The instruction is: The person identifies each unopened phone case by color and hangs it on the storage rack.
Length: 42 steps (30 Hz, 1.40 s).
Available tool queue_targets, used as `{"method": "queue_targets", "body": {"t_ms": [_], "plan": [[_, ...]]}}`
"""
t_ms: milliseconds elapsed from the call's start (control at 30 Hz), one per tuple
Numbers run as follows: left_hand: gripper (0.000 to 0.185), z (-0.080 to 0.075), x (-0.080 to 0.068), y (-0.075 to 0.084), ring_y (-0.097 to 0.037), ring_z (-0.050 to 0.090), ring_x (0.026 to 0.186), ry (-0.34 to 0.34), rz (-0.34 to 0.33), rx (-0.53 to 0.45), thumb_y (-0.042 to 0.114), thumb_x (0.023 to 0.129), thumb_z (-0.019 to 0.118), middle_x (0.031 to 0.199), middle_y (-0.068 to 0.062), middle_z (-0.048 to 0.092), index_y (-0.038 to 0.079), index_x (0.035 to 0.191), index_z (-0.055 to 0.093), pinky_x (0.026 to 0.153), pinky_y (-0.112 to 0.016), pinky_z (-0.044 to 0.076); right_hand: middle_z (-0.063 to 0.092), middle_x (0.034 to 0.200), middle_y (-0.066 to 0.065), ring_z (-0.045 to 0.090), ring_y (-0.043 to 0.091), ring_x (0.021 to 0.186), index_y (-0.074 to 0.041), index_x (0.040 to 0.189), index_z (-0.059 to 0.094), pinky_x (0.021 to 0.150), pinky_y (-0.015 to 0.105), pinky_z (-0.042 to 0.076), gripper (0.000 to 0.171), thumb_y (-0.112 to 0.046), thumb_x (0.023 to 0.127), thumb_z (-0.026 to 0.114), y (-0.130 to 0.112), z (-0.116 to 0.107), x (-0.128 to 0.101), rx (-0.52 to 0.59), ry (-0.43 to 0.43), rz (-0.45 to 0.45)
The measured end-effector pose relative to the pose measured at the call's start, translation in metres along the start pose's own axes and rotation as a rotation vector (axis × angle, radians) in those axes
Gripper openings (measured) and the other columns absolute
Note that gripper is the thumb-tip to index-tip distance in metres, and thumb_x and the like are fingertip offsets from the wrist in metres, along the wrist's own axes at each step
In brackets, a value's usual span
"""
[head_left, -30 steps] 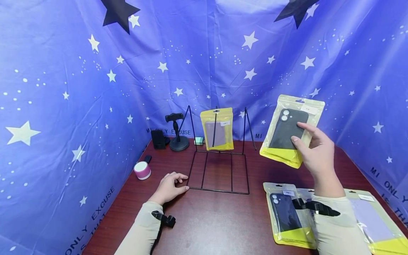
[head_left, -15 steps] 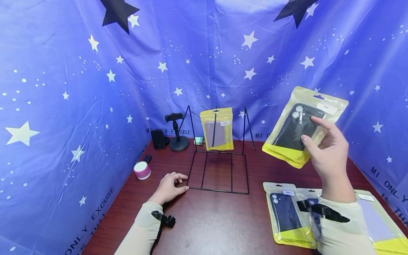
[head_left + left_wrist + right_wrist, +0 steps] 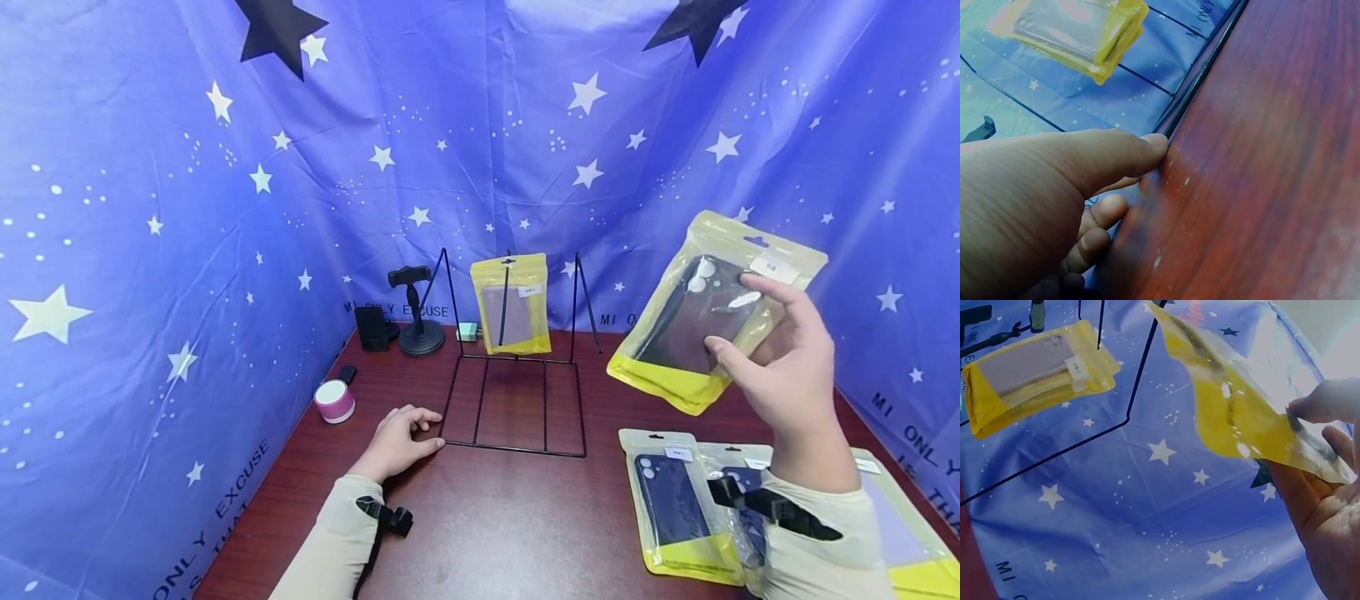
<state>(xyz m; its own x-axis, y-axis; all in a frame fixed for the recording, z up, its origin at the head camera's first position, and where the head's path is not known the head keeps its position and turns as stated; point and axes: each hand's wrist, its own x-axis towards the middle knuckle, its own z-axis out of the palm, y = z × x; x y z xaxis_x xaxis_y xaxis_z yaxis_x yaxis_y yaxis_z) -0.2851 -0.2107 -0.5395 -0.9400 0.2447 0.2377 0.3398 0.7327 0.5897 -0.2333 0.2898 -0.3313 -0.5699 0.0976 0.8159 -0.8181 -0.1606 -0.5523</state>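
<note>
Raised above the right side of the table, my right hand (image 3: 787, 367) pinches a phone case in a clear-and-yellow zip bag (image 3: 697, 321). The case is dark with two round camera holes, and the bag leans to the right. In the right wrist view the bag (image 3: 1229, 400) shows edge-on between thumb and fingers. My left hand (image 3: 397, 442) rests on the table, thumb and forefinger at the front left corner of a black wire display rack (image 3: 513, 450). From the rack's middle prong hangs a bagged lilac phone case (image 3: 517, 321); its bag (image 3: 1079, 37) also shows in the left wrist view.
Several bagged phone cases (image 3: 675, 508) lie at the front right, partly under my right forearm. Left of the rack are a pink-and-white cylinder (image 3: 334, 402), a phone stand (image 3: 422, 333), a black block (image 3: 372, 327) and a pale green charger (image 3: 468, 332). Starry blue cloth surrounds the table.
My right hand has moved to the right with the bagged phone case, first rising, then dipping slightly, and the bag has tilted more. The left hand and the rack have stayed put.
</note>
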Motion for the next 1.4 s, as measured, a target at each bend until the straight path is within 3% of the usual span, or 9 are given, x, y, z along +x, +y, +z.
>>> {"method": "queue_targets", "body": {"t_ms": [233, 300, 600, 700, 833, 1033, 1233, 1400], "plan": [[0.034, 0.001, 0.0, -0.001, -0.012, 0.052, 0.092, 0.001, 0.005, 0.005, 0.033, 0.084, 0.09, 0.09, 0.015, 0.057, 0.026, 0.115, 0.077, 0.087, -0.042, 0.04, 0.069, 0.114, 0.024, 0.071, 0.022, 0.085, 0.028, 0.126, 0.054, 0.074, 0.022, 0.057, 0.051, 0.031, 0.076, 0.063, -0.01, 0.007, -0.003, -0.004, -0.02, -0.062], [0.035, 0.001, 0.0, -0.002, -0.012, 0.052, 0.092, 0.0, 0.006, 0.006, 0.032, 0.083, 0.09, 0.09, 0.015, 0.057, 0.026, 0.115, 0.077, 0.087, -0.042, 0.04, 0.07, 0.113, 0.024, 0.072, 0.024, 0.091, 0.028, 0.125, 0.054, 0.078, 0.024, 0.058, 0.049, 0.031, 0.077, 0.062, -0.013, 0.008, -0.004, 0.003, -0.024, -0.053], [0.035, 0.002, 0.0, -0.003, -0.012, 0.052, 0.092, 0.006, 0.007, 0.008, 0.032, 0.083, 0.09, 0.091, 0.015, 0.057, 0.027, 0.115, 0.077, 0.087, -0.041, 0.04, 0.059, 0.131, 0.029, 0.072, 0.027, 0.101, 0.023, 0.133, 0.052, 0.079, 0.028, 0.059, 0.06, 0.033, 0.074, 0.062, -0.025, 0.019, -0.004, 0.052, -0.058, -0.059], [0.035, 0.002, 0.0, -0.004, -0.012, 0.052, 0.092, 0.004, 0.006, 0.006, 0.032, 0.083, 0.09, 0.09, 0.016, 0.057, 0.027, 0.115, 0.077, 0.087, -0.041, 0.04, 0.053, 0.137, 0.031, 0.072, 0.027, 0.099, 0.022, 0.137, 0.049, 0.074, 0.029, 0.06, 0.066, 0.034, 0.074, 0.061, -0.029, 0.023, -0.004, 0.075, -0.074, -0.059], [0.035, 0.002, 0.0, -0.003, -0.013, 0.053, 0.092, 0.01, 0.015, 0.003, 0.031, 0.083, 0.09, 0.091, 0.014, 0.058, 0.026, 0.115, 0.077, 0.087, -0.042, 0.039, 0.053, 0.134, 0.032, 0.073, 0.027, 0.096, 0.022, 0.141, 0.044, 0.072, 0.029, 0.06, 0.07, 0.035, 0.074, 0.06, -0.028, 0.027, -0.004, 0.085, -0.121, -0.048], [0.035, -0.001, 0.0, 0.0, -0.012, 0.052, 0.092, -0.001, 0.008, -0.002, 0.031, 0.084, 0.09, 0.091, 0.013, 0.057, 0.026, 0.116, 0.077, 0.088, -0.042, 0.039, 0.061, 0.122, 0.026, 0.075, 0.025, 0.097, 0.02, 0.142, 0.045, 0.076, 0.03, 0.06, 0.073, 0.036, 0.073, 0.06, -0.024, 0.028, -0.005, 0.018, -0.179, -0.003], [0.034, -0.001, 0.0, 0.0, -0.013, 0.051, 0.092, -0.006, 0.002, -0.001, 0.031, 0.084, 0.09, 0.091, 0.013, 0.057, 0.026, 0.115, 0.077, 0.087, -0.042, 0.038, 0.065, 0.113, 0.026, 0.076, 0.023, 0.085, 0.024, 0.139, 0.043, 0.067, 0.026, 0.06, 0.072, 0.036, 0.071, 0.063, -0.025, 0.032, -0.011, 0.029, -0.247, -0.035], [0.035, -0.002, 0.0, 0.001, -0.012, 0.052, 0.092, -0.011, 0.001, -0.004, 0.032, 0.084, 0.089, 0.091, 0.013, 0.057, 0.026, 0.116, 0.077, 0.087, -0.042, 0.038, 0.065, 0.115, 0.025, 0.075, 0.021, 0.081, 0.024, 0.139, 0.043, 0.061, 0.025, 0.058, 0.073, 0.034, 0.071, 0.068, -0.025, 0.036, -0.019, 0.01, -0.283, -0.03]]}}
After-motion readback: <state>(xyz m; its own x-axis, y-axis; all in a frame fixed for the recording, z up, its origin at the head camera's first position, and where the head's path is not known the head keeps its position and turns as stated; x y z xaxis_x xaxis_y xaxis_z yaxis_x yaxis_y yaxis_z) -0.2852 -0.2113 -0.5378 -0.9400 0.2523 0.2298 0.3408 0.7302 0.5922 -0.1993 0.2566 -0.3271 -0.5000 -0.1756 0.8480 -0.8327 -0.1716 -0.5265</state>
